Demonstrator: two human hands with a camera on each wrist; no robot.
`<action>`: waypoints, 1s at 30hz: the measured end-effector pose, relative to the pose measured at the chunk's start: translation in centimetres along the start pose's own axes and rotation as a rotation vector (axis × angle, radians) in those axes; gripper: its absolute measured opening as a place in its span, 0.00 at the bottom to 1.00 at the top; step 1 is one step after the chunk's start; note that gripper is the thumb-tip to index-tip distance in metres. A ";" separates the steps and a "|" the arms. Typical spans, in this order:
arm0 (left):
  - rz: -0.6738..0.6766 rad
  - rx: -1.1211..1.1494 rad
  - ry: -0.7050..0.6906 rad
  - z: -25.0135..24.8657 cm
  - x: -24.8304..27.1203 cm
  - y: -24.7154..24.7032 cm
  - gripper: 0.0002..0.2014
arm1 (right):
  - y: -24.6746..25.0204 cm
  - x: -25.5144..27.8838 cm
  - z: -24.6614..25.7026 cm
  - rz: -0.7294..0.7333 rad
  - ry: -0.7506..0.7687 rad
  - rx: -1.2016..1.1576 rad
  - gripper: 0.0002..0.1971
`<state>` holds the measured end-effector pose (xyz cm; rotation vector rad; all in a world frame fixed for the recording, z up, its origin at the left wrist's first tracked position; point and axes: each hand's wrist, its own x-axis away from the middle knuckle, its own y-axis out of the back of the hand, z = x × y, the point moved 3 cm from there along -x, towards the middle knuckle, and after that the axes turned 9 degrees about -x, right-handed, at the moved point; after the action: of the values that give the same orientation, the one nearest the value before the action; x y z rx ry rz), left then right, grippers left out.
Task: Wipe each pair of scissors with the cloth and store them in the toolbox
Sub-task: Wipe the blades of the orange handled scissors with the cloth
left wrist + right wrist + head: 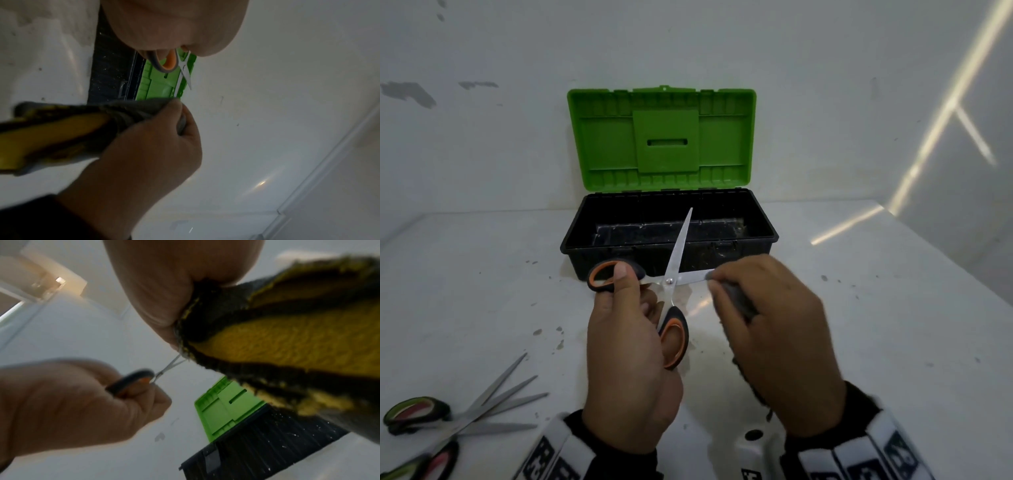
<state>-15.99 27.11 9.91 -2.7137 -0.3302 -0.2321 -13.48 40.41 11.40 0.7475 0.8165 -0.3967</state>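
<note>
My left hand (630, 301) grips a pair of orange-and-black scissors (671, 281) by the handles, with the thumb through the upper loop. Its blades are spread wide, one pointing up over the toolbox (722, 245), the other pointing right. My right hand (726, 277) pinches a grey-and-yellow cloth (736, 298) around the right-pointing blade near its tip. In the right wrist view the cloth (287, 345) hangs from the fingers beside the blades (170, 365). The toolbox is black, with its green lid (664, 140) standing open; its tray looks bare.
Two more pairs of scissors with green-and-pink handles (424, 411) (431, 462) lie crossed at the table's near left. The white table (859, 325) is stained and runs back to a wall behind the toolbox. Its right edge slants off at the far right.
</note>
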 end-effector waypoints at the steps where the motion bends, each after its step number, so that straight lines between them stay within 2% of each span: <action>1: 0.002 -0.014 0.008 0.0 0.0 0.0 0.22 | -0.6 0.2 0.1 0.012 0.018 0.006 0.08; 3: 0.016 -0.003 0.019 0.0 -0.2 0.2 0.22 | -1.0 0.4 -0.2 -0.005 0.021 0.020 0.09; 6: 0.040 0.047 0.062 0.3 -0.5 0.3 0.19 | -0.6 0.5 -1.2 -0.050 -0.004 0.057 0.05; 9: 0.010 0.039 0.093 0.4 -0.5 -0.1 0.20 | -0.8 0.6 -0.9 -0.082 0.004 0.060 0.06; 14: -0.030 0.006 0.080 0.8 -0.3 -0.4 0.20 | -2.8 0.9 0.8 -0.036 0.085 0.019 0.05; 18: -0.025 -0.012 0.103 0.8 -0.6 0.2 0.21 | -2.5 0.9 0.2 0.001 0.087 0.040 0.07; 23: -0.017 -0.022 0.090 0.4 -0.7 0.7 0.22 | -0.3 0.8 -1.5 -0.047 -0.019 0.093 0.02; 28: -0.034 -0.022 0.073 -0.2 -0.7 0.9 0.22 | 1.6 0.4 -3.1 -0.098 -0.129 0.109 0.02; 30: -0.037 -0.048 0.025 -0.5 -0.6 1.0 0.20 | 2.3 0.0 -3.1 -0.124 -0.190 0.069 0.03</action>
<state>-16.40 25.90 9.86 -2.7512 -0.3732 -0.2872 -13.69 44.22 11.00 0.7130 0.6747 -0.5998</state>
